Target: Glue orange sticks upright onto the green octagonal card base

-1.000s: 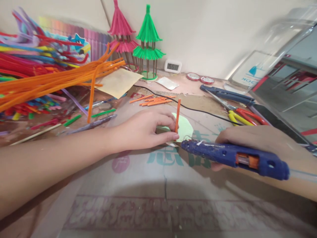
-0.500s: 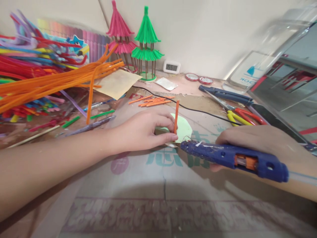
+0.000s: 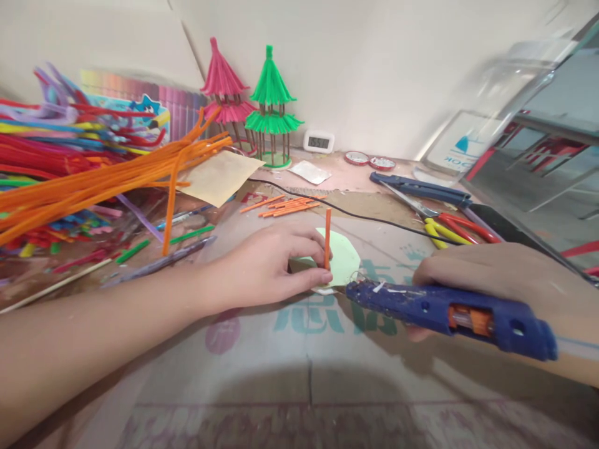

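Note:
My left hand (image 3: 269, 265) pinches a short orange stick (image 3: 327, 237) and holds it upright on a pale green paper disc (image 3: 344, 255) that lies on the cardboard. My right hand (image 3: 496, 277) is wrapped round a blue glue gun (image 3: 449, 310). Its nozzle points left and sits just right of the stick's foot, at the disc's near edge. A black cord (image 3: 374, 218) runs across the cardboard behind the disc.
Several cut orange sticks (image 3: 283, 206) lie behind my left hand. A heap of coloured pipe cleaners (image 3: 79, 168) fills the left. Pink (image 3: 223, 93) and green (image 3: 271, 103) pagoda models stand at the wall. Pliers (image 3: 452, 226) and a clear box (image 3: 528, 149) are at right.
The camera tilted up slightly, so everything sits lower in the picture. Both hands keep their hold; the stick and glue gun stay in place on the disc.

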### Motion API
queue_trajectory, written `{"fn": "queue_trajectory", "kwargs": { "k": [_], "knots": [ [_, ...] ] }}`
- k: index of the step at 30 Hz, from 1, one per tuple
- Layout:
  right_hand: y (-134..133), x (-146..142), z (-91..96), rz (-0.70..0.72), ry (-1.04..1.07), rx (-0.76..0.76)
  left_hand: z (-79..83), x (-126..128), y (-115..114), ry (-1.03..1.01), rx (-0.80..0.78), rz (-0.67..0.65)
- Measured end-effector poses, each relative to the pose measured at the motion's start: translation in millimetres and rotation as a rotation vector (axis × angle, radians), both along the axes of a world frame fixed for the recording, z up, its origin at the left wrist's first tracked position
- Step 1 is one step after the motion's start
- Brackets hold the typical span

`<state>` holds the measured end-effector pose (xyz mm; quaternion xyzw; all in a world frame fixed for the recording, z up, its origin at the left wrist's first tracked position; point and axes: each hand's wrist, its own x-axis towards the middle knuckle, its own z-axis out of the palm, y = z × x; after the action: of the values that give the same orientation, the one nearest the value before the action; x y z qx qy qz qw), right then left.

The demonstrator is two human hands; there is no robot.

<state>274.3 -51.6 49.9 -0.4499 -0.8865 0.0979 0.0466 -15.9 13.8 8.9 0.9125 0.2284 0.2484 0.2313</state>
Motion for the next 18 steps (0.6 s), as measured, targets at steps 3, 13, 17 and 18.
{"fn": "queue_trajectory", "kwargs": {
  "k": [3,13,17,18],
  "knots": [
    [-1,-2,2.0,-0.002,0.024,-0.024,-0.2,-1,0,0.001,-0.031,-0.008],
    [34,20,-1.4,-0.031,0.406,-0.326,-1.3,-2,0,0.009,-0.068,0.004],
    [58,33,-2.0,-0.089,0.676,-0.257,0.6,-3,-1,0.039,-0.038,-0.009],
    [64,34,-1.3,-0.112,0.702,-0.231,0.8,-4,-2,0.037,-0.028,-0.015]
  ]
}}
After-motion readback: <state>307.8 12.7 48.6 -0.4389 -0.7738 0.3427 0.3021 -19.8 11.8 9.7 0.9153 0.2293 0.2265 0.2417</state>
